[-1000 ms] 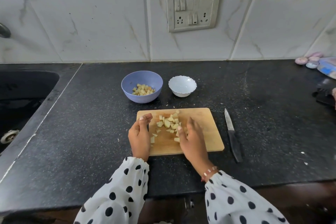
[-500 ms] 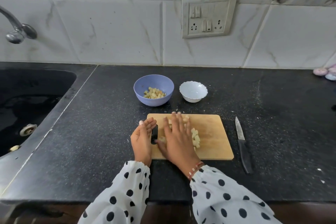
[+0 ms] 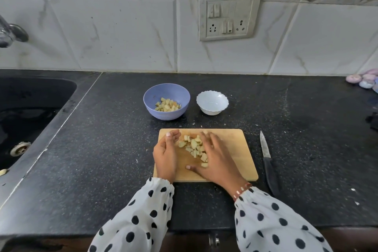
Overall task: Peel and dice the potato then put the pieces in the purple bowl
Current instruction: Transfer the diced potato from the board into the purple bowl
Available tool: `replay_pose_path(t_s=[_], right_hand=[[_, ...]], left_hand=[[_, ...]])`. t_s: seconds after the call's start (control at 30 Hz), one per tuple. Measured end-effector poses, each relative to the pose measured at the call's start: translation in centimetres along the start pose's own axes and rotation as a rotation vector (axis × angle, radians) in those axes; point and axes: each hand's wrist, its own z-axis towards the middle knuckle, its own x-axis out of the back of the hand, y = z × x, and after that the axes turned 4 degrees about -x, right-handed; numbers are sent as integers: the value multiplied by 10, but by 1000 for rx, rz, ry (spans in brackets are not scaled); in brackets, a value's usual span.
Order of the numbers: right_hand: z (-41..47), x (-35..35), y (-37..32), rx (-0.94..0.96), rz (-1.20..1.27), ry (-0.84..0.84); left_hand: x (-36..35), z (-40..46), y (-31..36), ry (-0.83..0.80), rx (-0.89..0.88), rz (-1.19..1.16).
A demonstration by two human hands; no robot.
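Diced potato pieces (image 3: pixel 194 147) lie in a loose heap on the wooden cutting board (image 3: pixel 235 149). My left hand (image 3: pixel 165 153) stands on its edge at the board's left side, fingers straight, cupped toward the heap. My right hand (image 3: pixel 216 157) lies over the heap's right side with spread straight fingers touching the pieces. The purple bowl (image 3: pixel 166 104) stands behind the board's left corner and holds several potato pieces.
A white scalloped bowl (image 3: pixel 212 102) stands right of the purple bowl. A black-handled knife (image 3: pixel 268 161) lies on the dark counter just right of the board. A sink (image 3: pixel 26 114) fills the left side. Small pastel objects (image 3: pixel 364 82) sit at the far right.
My right hand slid from the board's right side toward the left one, pushing the scattered pieces into a heap between both hands. The camera view shifted a little.
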Motion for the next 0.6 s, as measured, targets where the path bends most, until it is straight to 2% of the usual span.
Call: replay_pose_path(t_s=[0.17,0.3,0.37,0.6], right_hand=[[29,-7,-11,102,-70,100],[40,-7,-14,153,-161,335],[40,-7,-14,149,-178,390],[43,-8,-13,109,-221,322]], left_hand=[[-3,7,-3,14,10,16],[-1,6,-8,9,-38,72],[0,5,-9,4,-42,85],[1,2,-8,-17,-64,104]])
